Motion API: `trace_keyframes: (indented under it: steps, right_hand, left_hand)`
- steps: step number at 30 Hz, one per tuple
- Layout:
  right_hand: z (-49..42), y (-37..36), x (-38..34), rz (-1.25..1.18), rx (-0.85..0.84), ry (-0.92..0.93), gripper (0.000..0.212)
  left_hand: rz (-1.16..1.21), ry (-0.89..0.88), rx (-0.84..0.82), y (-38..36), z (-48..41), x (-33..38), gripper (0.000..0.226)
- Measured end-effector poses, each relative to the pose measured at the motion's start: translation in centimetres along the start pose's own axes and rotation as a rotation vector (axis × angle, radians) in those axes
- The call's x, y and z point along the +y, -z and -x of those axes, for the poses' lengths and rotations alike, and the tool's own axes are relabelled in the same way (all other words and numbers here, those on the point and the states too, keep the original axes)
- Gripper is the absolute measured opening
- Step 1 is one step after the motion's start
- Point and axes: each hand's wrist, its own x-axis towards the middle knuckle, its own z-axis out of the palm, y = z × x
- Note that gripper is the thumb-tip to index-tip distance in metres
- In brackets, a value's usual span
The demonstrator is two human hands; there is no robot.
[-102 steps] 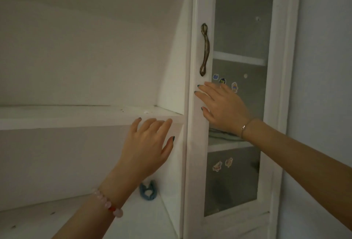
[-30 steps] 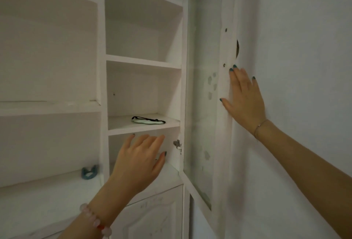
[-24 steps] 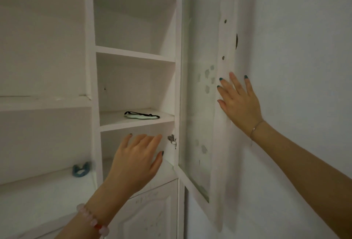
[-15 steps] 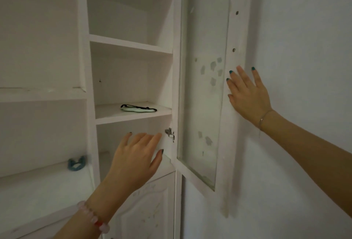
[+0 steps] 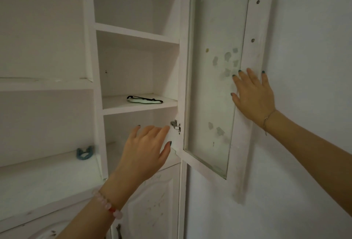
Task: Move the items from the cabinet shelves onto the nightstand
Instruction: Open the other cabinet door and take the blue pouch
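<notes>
The left hand, with its pink bead bracelet, is closest. Its fingers are spread and it holds nothing. It hangs in front of the open space under the white middle shelf. A bit further back, a small blue curly thing sits on the wide white lower shelf.

The big change is the tall white door with the glass pane. A few seconds ago it was shut. Now it is swung wide open, and the right hand lies flat on its frame, fingers spread, pushing it toward the pale wall.

That let a new thing show, furthest in: a flat pale green thing with a black cord on the middle shelf (I cannot tell what it is). Both things can now be reached. Neither is off its shelf yet, and the nightstand is not in sight.
</notes>
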Motion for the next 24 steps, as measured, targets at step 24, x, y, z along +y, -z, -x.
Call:
trace_keyframes:
  steps: [24]
  right_hand:
    - [10.1, 1.5, -21.2, -0.709, -0.022, -0.094, 0.037]
  left_hand:
    - [0.0, 0.106, 0.031, -0.5, 7.1, -8.2, 0.037]
